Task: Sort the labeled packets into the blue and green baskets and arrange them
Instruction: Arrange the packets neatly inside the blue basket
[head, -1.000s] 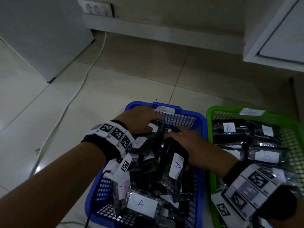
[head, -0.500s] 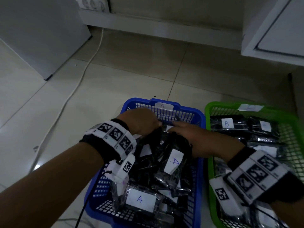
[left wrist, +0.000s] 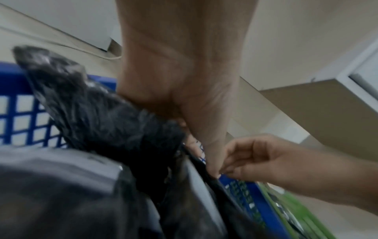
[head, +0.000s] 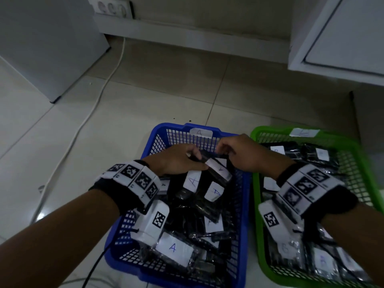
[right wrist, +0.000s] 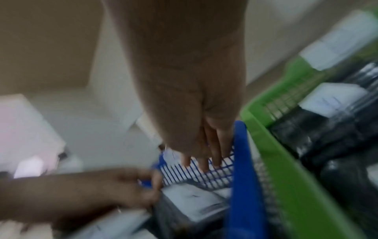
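The blue basket (head: 176, 127) holds a loose heap of black packets with white "A" labels. To its right, the green basket (head: 262, 130) holds black packets labelled "B". Over the far end of the blue basket, my left hand (head: 198, 161) grips one black labelled packet (head: 218, 171) at its left end. My right hand (head: 222, 151) pinches the same packet's far edge with curled fingers. The left wrist view shows my right hand's fingertips (left wrist: 224, 169) at the packet's edge by my left thumb. In the blurred right wrist view, my fingers (right wrist: 204, 159) hang before the blue basket's mesh wall (right wrist: 241, 161).
Both baskets stand side by side on a pale tiled floor. A white cable (head: 99, 96) runs from a wall socket (head: 112, 7) along the floor at the left. A grey cabinet (head: 41, 48) stands far left and a white cabinet (head: 342, 38) far right.
Both hands have come up out of the heap and now hold one packet between them above the blue basket's far end. The right hand moved slightly right.
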`<state>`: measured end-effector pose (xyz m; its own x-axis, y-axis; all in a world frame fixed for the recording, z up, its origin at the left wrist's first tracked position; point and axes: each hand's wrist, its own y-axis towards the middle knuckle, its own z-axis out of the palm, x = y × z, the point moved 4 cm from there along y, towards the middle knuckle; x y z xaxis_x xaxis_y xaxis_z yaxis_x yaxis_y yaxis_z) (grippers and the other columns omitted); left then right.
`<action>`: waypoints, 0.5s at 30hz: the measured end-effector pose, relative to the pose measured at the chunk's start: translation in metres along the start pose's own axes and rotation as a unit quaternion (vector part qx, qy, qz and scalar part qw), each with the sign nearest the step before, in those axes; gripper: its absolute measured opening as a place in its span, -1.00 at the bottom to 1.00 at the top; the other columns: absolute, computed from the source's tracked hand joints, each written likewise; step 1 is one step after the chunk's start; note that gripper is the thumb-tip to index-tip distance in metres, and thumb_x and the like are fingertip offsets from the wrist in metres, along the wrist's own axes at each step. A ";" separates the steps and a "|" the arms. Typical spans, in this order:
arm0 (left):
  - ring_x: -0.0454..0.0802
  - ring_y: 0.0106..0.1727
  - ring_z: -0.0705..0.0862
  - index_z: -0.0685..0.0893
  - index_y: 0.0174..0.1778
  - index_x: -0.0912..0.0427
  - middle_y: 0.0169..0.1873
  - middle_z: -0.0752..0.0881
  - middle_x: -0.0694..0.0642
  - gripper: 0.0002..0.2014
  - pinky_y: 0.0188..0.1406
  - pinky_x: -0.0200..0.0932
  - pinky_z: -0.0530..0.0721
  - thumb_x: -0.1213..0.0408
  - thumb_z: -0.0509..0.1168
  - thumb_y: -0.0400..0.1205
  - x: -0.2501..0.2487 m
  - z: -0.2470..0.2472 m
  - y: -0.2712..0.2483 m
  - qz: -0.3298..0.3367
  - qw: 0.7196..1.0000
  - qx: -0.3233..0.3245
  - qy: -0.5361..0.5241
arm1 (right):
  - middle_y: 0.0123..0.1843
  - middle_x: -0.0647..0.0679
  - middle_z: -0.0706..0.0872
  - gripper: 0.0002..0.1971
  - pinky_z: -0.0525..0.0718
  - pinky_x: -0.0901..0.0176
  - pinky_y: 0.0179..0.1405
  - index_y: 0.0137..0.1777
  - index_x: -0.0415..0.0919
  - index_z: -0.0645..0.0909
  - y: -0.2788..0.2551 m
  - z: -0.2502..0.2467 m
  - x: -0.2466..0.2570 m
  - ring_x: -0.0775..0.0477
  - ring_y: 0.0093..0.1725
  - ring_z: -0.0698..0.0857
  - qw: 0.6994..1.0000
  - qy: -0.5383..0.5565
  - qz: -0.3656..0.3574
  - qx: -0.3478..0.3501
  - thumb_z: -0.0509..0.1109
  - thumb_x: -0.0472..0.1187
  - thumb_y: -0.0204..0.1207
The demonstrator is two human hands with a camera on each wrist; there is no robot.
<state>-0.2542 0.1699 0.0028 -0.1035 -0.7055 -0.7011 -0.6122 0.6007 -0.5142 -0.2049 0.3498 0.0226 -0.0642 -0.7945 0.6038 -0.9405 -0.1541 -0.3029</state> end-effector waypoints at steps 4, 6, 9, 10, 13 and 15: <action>-0.21 0.06 0.72 0.73 0.05 -0.06 -0.01 0.76 -0.18 -0.78 0.03 -0.34 0.58 0.01 0.53 0.55 0.002 -0.013 -0.010 0.017 1.000 0.023 0.001 | 0.32 -0.19 0.66 -0.67 0.65 -0.02 0.18 0.34 -0.16 0.63 0.017 0.021 0.004 -0.23 0.21 0.64 0.959 -0.238 -0.025 0.151 0.26 -0.39 0.63; -0.24 0.04 0.72 0.77 0.04 -0.10 -0.05 0.77 -0.20 -0.79 0.07 -0.31 0.59 0.05 0.56 0.53 0.005 -0.019 -0.013 0.016 1.000 0.016 0.002 | 0.26 -0.21 0.68 -0.68 0.70 -0.05 0.09 0.36 -0.17 0.60 0.021 0.031 0.002 -0.24 0.11 0.67 0.923 -0.318 -0.028 0.213 0.23 -0.35 0.65; -0.19 0.09 0.74 0.82 0.05 -0.11 0.03 0.80 -0.10 -0.75 0.22 -0.19 0.65 0.07 0.60 0.47 0.010 -0.021 -0.016 0.013 1.000 0.003 -0.008 | 0.30 -0.26 0.65 -0.58 0.72 -0.08 0.09 0.47 -0.28 0.48 0.025 0.041 -0.007 -0.26 0.14 0.68 0.901 -0.375 -0.002 0.217 0.26 -0.36 0.61; -0.18 0.11 0.74 0.83 0.06 -0.10 0.04 0.80 -0.08 -0.73 0.25 -0.17 0.66 0.08 0.62 0.45 0.012 -0.021 -0.018 0.009 1.000 0.002 -0.016 | 0.31 -0.27 0.64 -0.55 0.72 -0.13 0.11 0.49 -0.32 0.45 0.025 0.043 -0.008 -0.27 0.15 0.68 0.898 -0.388 0.010 0.207 0.28 -0.36 0.59; -0.19 0.09 0.76 0.83 0.08 -0.08 0.03 0.81 -0.07 -0.68 0.25 -0.17 0.68 0.06 0.63 0.42 0.015 -0.019 -0.024 0.008 1.000 0.001 -0.029 | 0.28 -0.24 0.65 -0.61 0.73 -0.14 0.09 0.44 -0.34 0.50 0.027 0.045 -0.008 -0.27 0.15 0.70 0.894 -0.410 0.019 0.181 0.30 -0.33 0.61; -0.19 -0.02 0.79 0.83 0.09 -0.05 -0.01 0.83 -0.03 -0.68 0.10 -0.24 0.72 0.09 0.64 0.43 0.015 -0.019 -0.027 0.011 0.999 0.001 -0.037 | 0.12 -0.15 0.66 -0.77 0.74 -0.06 -0.02 0.22 -0.31 0.63 0.027 0.037 -0.002 -0.23 0.05 0.71 0.899 -0.411 -0.021 0.147 0.34 -0.25 0.62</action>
<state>-0.2542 0.1357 0.0154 -0.0577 -0.6622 -0.7471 -0.6085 0.6165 -0.4995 -0.2177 0.3254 -0.0144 0.3516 -0.9314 -0.0937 -0.7992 -0.2466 -0.5481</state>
